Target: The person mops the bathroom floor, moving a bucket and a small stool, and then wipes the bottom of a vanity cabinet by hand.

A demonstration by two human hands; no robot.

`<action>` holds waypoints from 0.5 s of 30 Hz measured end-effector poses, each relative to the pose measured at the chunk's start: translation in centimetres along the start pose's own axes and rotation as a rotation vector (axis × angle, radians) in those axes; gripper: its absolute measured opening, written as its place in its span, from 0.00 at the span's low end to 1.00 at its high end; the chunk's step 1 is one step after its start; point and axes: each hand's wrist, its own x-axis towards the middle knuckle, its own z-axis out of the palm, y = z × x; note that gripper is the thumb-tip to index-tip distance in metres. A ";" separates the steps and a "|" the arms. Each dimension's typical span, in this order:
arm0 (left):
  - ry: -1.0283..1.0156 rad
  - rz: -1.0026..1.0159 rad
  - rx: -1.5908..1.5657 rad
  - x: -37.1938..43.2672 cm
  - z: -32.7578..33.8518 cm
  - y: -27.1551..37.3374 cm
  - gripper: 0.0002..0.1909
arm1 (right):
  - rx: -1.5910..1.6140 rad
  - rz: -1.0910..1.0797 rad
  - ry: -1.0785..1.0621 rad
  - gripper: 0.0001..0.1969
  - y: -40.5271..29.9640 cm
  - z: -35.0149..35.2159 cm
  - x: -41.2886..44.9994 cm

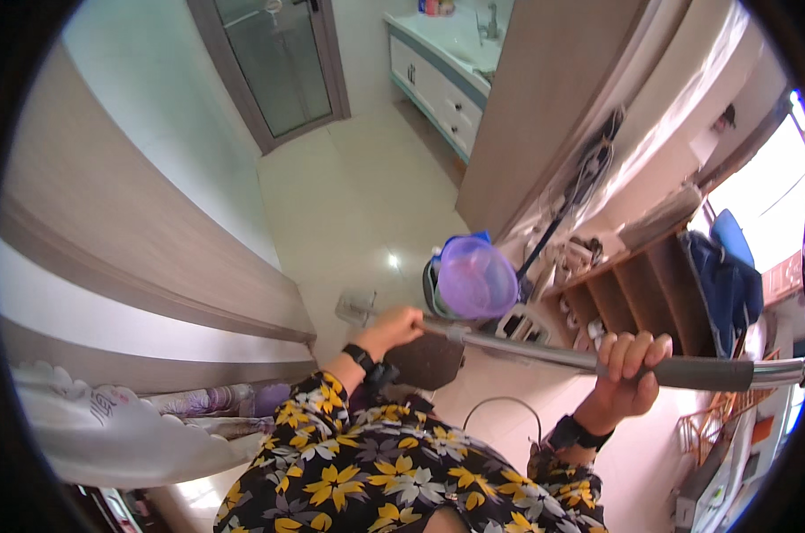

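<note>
Both of my hands grip a long metal pole (pixel 529 346) that runs across the view. My left hand (pixel 397 326) is closed on its thinner part, near a flat grey mop head (pixel 356 307) on the tiled floor. My right hand (pixel 630 373) holds the upper end, at the dark grey grip sleeve (pixel 702 373). Beyond the pole, between my hands, a translucent purple basin (pixel 477 277) rests on top of other containers. A dark, many-sided flat thing (pixel 424 361) lies below the pole, by my left hand.
A wooden door frame (pixel 542 86) stands ahead, with a white vanity cabinet (pixel 436 86) and a glass door (pixel 279 60) beyond it. To the right is a brown shelf unit (pixel 642 293) with shoes. White bedding or fabric (pixel 142 433) is at lower left.
</note>
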 end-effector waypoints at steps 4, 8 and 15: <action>0.070 0.048 0.121 2.6 -2.9 -3.5 0.06 | -0.016 0.050 -0.044 0.14 3.0 -1.1 1.0; 0.102 0.034 0.090 5.0 -5.4 -7.9 0.06 | -0.098 0.007 0.114 0.17 6.3 0.4 2.7; 0.026 0.069 0.039 8.9 -9.7 -18.4 0.07 | -0.233 0.057 0.126 0.15 14.8 6.5 6.1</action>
